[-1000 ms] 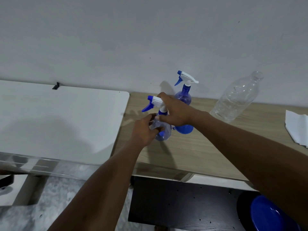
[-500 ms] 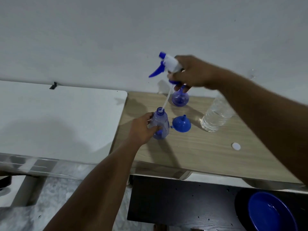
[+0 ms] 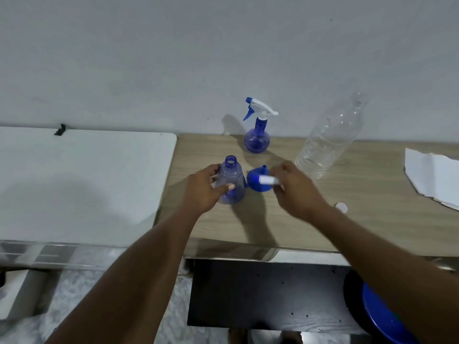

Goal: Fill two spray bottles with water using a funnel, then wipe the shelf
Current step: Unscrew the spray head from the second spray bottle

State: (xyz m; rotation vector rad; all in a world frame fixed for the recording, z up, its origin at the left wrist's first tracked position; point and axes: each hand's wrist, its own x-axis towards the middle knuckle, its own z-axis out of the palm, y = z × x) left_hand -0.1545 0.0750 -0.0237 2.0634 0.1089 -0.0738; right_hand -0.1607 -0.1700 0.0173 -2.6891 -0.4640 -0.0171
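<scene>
An uncapped blue spray bottle (image 3: 231, 175) stands on the wooden shelf (image 3: 360, 219), and my left hand (image 3: 205, 188) grips its body. My right hand (image 3: 294, 188) holds the removed white and blue spray head (image 3: 264, 180) low over the shelf, just in front of a blue funnel (image 3: 258, 181) that sits mouth down. A second blue spray bottle (image 3: 257, 137) with its white trigger head on stands by the wall. A clear plastic water bottle (image 3: 327, 142), partly filled and open, stands at the right.
A white bottle cap (image 3: 341, 207) lies on the shelf near my right forearm. White paper towel (image 3: 434, 180) lies at the far right. A white table (image 3: 82, 180) adjoins on the left. A blue bowl (image 3: 382, 316) sits below right.
My right hand lifted the spray head out of the near bottle, then brought it down to the shelf by the funnel. My left hand kept hold of the bottle.
</scene>
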